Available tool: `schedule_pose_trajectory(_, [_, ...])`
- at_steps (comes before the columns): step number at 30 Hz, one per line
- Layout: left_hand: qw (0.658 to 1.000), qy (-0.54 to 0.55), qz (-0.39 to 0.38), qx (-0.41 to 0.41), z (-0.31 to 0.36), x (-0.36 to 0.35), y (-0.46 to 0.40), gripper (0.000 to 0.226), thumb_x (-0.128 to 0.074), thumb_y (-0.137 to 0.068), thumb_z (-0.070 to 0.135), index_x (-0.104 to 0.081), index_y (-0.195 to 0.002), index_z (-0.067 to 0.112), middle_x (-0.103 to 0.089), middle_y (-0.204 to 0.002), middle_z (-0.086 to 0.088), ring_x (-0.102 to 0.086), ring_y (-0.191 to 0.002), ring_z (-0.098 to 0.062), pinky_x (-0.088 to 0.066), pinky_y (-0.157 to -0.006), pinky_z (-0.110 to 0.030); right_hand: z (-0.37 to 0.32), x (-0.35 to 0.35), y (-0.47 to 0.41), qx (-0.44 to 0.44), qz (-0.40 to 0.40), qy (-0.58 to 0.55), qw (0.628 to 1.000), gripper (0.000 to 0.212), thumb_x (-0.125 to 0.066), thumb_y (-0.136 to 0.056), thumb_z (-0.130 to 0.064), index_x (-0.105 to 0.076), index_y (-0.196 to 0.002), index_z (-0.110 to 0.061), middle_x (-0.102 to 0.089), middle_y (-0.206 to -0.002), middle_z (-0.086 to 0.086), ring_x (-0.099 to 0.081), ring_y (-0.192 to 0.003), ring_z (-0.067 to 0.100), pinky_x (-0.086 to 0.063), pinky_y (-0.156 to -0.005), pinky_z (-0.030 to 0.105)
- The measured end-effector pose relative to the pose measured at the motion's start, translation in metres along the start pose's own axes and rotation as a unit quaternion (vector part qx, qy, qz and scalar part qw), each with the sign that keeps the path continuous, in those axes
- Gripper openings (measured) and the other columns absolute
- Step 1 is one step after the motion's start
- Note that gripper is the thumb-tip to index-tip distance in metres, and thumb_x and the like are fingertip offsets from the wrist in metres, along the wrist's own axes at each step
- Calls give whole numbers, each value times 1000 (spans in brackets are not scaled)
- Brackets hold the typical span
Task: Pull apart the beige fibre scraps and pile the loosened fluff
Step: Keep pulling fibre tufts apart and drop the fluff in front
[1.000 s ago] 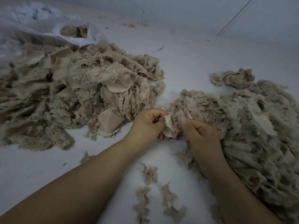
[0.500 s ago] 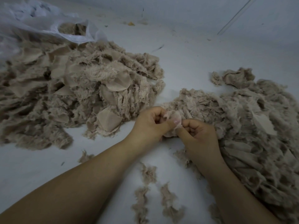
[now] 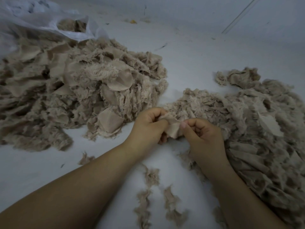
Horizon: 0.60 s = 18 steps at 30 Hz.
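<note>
left hand (image 3: 149,125) + right hand (image 3: 200,135): both pinch scrap (image 3: 173,128) between them | fluff pile (image 3: 257,123) right, seemingly touching

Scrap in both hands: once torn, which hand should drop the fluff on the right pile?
Right, probably. The right hand pinches the scrap beside the right pile; the left hand would have to cross over.
</note>
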<state>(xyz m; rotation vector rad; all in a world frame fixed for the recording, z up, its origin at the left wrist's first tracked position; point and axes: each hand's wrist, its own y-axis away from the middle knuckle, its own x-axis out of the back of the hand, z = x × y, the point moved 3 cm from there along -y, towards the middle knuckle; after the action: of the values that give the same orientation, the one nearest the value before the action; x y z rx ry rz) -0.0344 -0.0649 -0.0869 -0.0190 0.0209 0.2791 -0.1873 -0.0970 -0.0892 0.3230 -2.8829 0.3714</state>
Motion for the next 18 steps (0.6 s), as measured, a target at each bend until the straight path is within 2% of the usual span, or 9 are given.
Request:
schedule_pose_trajectory(4, [999,27,-37,16,1,4,0,12,-42,-81,-14,-54,-78,-15,-53,-51,-16,-48,-38,-21,-35,-39,-21,3,2,-2,-15,12,5,1000,37,-55,-101,-26,-62,-77,2,-57,-72,30,-48,-62,22,-47,-58,51])
schedule_pose_trajectory(6, [998,34,-55,20,2,3,1,17,-42,-81,-14,-57,-75,-8,-56,-52,-15,-49,-37,-22,-35,-38,-20,2,0,-1,-8,0,-7,1000,49,-54,-99,-38,-60,-78,5,-55,-68,27,-48,-60,30,-45,-58,49])
schedule_pose_trajectory(8, [996,40,-76,31,2,1,2,19,-43,-85,-14,-58,-81,-3,-60,-56,-16,-53,-37,-23,-36,-37,-20,-2,-2,2,-7,-28,-15,999,55,-57,-90,-53,-65,-79,1,-63,-72,23,-59,-66,35,-50,-61,47])
schedule_pose_trajectory(9, [995,41,-83,34,3,0,3,17,-43,-86,-13,-58,-85,-4,-61,-58,-17,-54,-38,-24,-37,-38,-21,-3,-3,2,-1,-40,-17,999,49,-62,-87,-52,-67,-77,-4,-66,-72,19,-62,-66,30,-51,-61,45])
schedule_pose_trajectory(11, [994,54,-90,35,4,0,4,18,-46,-83,-10,-60,-82,1,-62,-60,-18,-55,-40,-25,-38,-39,-22,-2,-2,2,11,-49,-24,998,33,-70,-90,-32,-66,-72,-6,-67,-68,15,-60,-63,19,-52,-60,40])
schedule_pose_trajectory(13, [990,82,-109,42,6,1,5,13,-50,-79,1,-60,-74,7,-59,-61,-21,-55,-41,-25,-38,-39,-23,1,0,0,4,-49,-33,998,32,-67,-94,-18,-62,-71,3,-60,-68,26,-53,-62,18,-48,-57,43])
schedule_pose_trajectory(14, [988,89,-123,40,8,1,5,8,-53,-80,7,-59,-76,4,-57,-61,-22,-55,-41,-26,-38,-39,-24,1,0,-1,5,-54,-33,998,33,-67,-95,-18,-61,-70,3,-57,-66,27,-50,-60,19,-45,-54,42])
schedule_pose_trajectory(16, [991,54,-121,29,7,1,4,23,-62,-90,18,-56,-81,-2,-56,-61,-20,-53,-42,-25,-36,-40,-25,0,-1,0,9,-77,-28,997,33,-69,-92,-22,-63,-70,2,-54,-62,27,-47,-54,25,-42,-51,40])
schedule_pose_trajectory(18, [996,31,-80,20,5,2,2,27,-63,-94,18,-54,-76,1,-53,-59,-18,-50,-41,-23,-35,-38,-23,2,-2,0,2,-85,-32,996,41,-71,-90,-25,-60,-74,11,-54,-65,33,-46,-54,33,-43,-53,43])
